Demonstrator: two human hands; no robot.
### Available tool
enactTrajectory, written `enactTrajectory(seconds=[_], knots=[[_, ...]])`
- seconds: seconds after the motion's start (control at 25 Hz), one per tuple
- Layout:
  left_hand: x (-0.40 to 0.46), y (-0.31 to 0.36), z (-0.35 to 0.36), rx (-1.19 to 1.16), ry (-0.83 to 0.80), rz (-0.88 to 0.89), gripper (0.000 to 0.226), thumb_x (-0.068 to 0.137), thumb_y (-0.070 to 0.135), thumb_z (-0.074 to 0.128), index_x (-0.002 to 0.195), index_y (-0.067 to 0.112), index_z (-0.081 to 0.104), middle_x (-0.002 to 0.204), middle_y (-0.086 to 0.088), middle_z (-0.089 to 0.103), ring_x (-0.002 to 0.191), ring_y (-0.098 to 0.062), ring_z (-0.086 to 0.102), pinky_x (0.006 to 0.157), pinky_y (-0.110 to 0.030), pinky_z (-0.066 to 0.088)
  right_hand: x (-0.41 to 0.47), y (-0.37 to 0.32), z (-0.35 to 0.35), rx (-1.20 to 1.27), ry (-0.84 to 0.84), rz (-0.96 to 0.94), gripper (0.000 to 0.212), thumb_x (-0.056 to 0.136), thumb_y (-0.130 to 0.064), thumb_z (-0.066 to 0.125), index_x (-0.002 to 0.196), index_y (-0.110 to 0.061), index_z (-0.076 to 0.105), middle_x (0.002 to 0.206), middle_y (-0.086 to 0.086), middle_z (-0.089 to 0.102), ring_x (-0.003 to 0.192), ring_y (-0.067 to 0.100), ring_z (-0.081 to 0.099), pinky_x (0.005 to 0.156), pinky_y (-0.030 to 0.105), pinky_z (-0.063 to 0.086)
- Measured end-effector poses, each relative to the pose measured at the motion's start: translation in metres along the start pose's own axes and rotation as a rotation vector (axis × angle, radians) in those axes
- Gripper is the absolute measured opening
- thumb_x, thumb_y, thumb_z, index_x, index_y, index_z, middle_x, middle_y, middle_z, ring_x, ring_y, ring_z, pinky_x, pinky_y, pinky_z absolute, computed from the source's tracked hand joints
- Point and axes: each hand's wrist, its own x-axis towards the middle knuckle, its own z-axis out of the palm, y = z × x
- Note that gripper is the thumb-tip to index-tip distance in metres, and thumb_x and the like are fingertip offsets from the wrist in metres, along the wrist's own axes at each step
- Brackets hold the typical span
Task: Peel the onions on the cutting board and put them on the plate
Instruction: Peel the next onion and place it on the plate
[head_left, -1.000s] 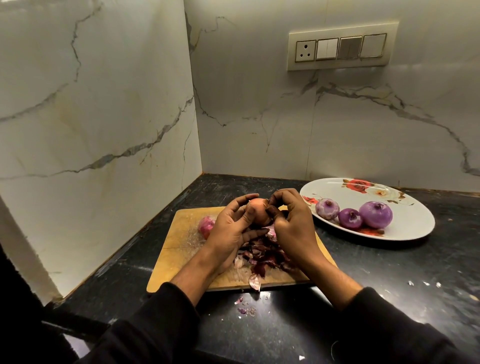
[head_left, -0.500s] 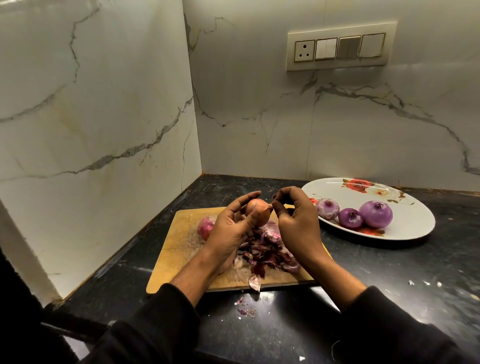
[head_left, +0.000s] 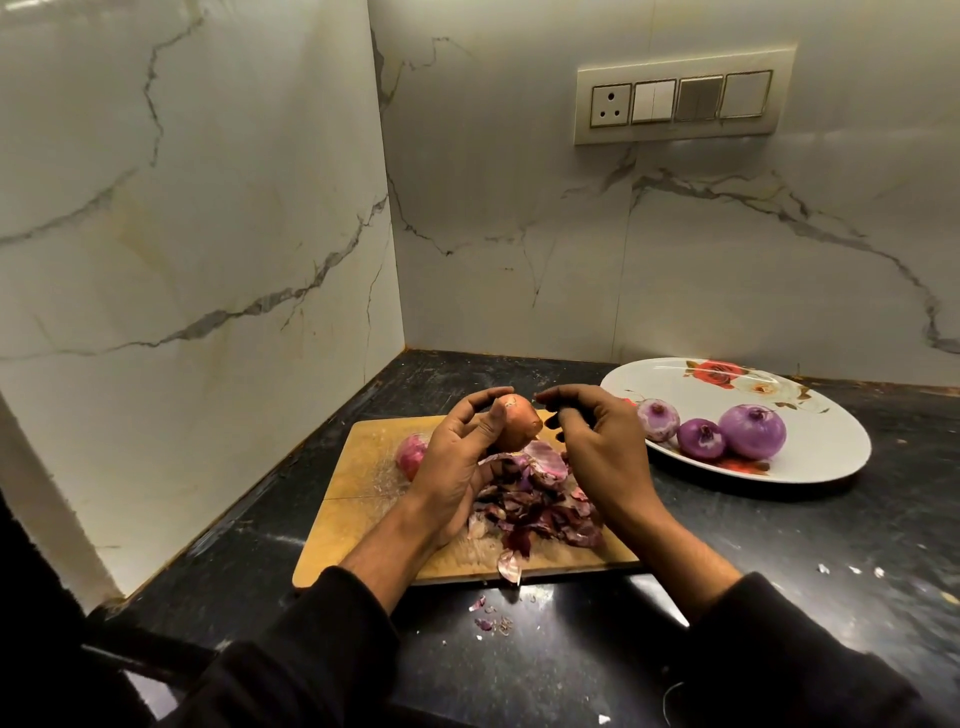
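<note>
I'm gripping the onion (head_left: 517, 428) in my left hand (head_left: 457, 467); right hand (head_left: 597, 452), fingers curled and seemingly empty, should be pinching loose skin near the tip.

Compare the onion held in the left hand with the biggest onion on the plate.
The held onion is orange-brown, its dry skin on; the biggest plate onion is glossy purple, peeled. The held onion is gripped in the left hand above the cutting board; the plate onion rests on the plate beside two smaller ones. Both are whole and roundish.
</note>
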Motion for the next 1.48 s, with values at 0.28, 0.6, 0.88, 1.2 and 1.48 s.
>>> enactTrajectory(seconds=[0.28, 0.6, 0.88, 1.2, 1.48], knots=[[-0.0005, 0.0002, -0.0006, -0.067, 0.034, 0.001, 0.051, 0.082, 0.040, 0.065, 0.122, 0.009, 0.060, 0.111, -0.017, 0.070, 0.092, -0.026, 0.068, 0.069, -0.034, 0.060, -0.0057, -0.0017, 0.0017, -0.114, -0.107, -0.220, 0.029, 0.083, -0.024, 0.080, 0.110, -0.014, 0.075, 0.103, -0.006, 0.071, 0.090, 0.003, 0.069, 0.075, 0.026, 0.060], [-0.0026, 0.0027, 0.0021, -0.038, 0.050, 0.007, 0.049, 0.080, 0.036, 0.071, 0.120, 0.010, 0.063, 0.112, -0.016, 0.070, 0.093, -0.023, 0.070, 0.075, -0.036, 0.060, -0.0058, -0.0006, -0.0004, -0.151, -0.045, -0.278, 0.008, 0.087, -0.013, 0.075, 0.095, -0.014, 0.077, 0.085, -0.006, 0.073, 0.078, 0.004, 0.068, 0.070, 0.026, 0.058], [-0.0062, 0.0078, 0.0043, -0.153, -0.061, -0.026, 0.045, 0.089, 0.014, 0.064, 0.133, 0.008, 0.060, 0.131, -0.019, 0.061, 0.108, -0.030, 0.070, 0.083, -0.032, 0.061, -0.0022, 0.0046, 0.0012, -0.060, 0.036, -0.102, 0.002, 0.092, -0.016, 0.070, 0.093, -0.016, 0.072, 0.080, -0.007, 0.072, 0.075, 0.006, 0.069, 0.068, 0.030, 0.059], [-0.0048, 0.0071, 0.0031, -0.154, -0.031, -0.014, 0.045, 0.089, 0.026, 0.060, 0.131, 0.010, 0.061, 0.127, -0.017, 0.067, 0.114, -0.030, 0.068, 0.081, -0.032, 0.062, -0.0016, 0.0076, 0.0020, -0.102, 0.052, -0.051, 0.003, 0.092, -0.017, 0.071, 0.089, -0.018, 0.071, 0.078, -0.007, 0.071, 0.074, 0.009, 0.070, 0.067, 0.030, 0.059], [-0.0027, 0.0088, 0.0019, -0.147, 0.054, 0.020, 0.044, 0.089, 0.027, 0.061, 0.130, 0.011, 0.060, 0.125, -0.015, 0.067, 0.104, -0.021, 0.072, 0.078, -0.030, 0.060, -0.0022, 0.0026, -0.0026, -0.178, -0.054, -0.041, 0.023, 0.085, -0.005, 0.070, 0.105, -0.016, 0.073, 0.095, -0.007, 0.073, 0.086, -0.004, 0.067, 0.080, 0.015, 0.056]])
